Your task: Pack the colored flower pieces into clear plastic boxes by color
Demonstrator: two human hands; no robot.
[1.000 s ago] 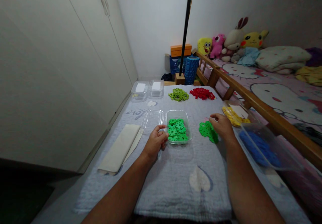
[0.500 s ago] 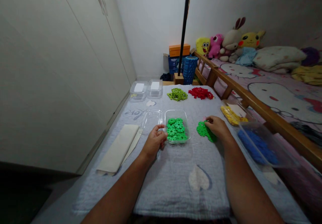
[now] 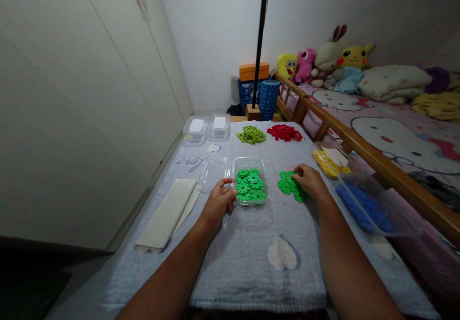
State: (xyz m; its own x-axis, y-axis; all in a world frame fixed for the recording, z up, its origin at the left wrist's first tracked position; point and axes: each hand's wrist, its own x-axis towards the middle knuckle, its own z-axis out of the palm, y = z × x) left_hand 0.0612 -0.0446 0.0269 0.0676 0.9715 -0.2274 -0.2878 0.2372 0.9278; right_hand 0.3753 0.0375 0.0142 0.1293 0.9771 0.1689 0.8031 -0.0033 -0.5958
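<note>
A clear plastic container (image 3: 266, 178) stands on the cloth-covered table (image 3: 244, 262), with many green snowflake-shaped plastic pieces (image 3: 249, 186) inside. My left hand (image 3: 220, 199) is at the container's left side, its fingers curled and thumb and index finger against the wall. To the right of the container lies a small loose pile of green snowflake pieces (image 3: 286, 184). My right hand (image 3: 308, 180) reaches over this pile from the right, fingertips pinched together on a green piece; the exact piece is partly hidden by the fingers.
Left of the container are a clear lid (image 3: 213, 172) and a folded beige cloth (image 3: 167, 214). Behind lie lime-green pieces (image 3: 251, 134), red pieces (image 3: 283, 132) and lidded boxes (image 3: 196, 129). Boxes of yellow pieces (image 3: 327, 163) and blue pieces (image 3: 362, 208) stand right, beside the wooden bed rail (image 3: 345, 147).
My right fingers have shifted slightly on the green pile, and its pieces lie a little differently. The left hand stays at the container. The whole view has moved slightly.
</note>
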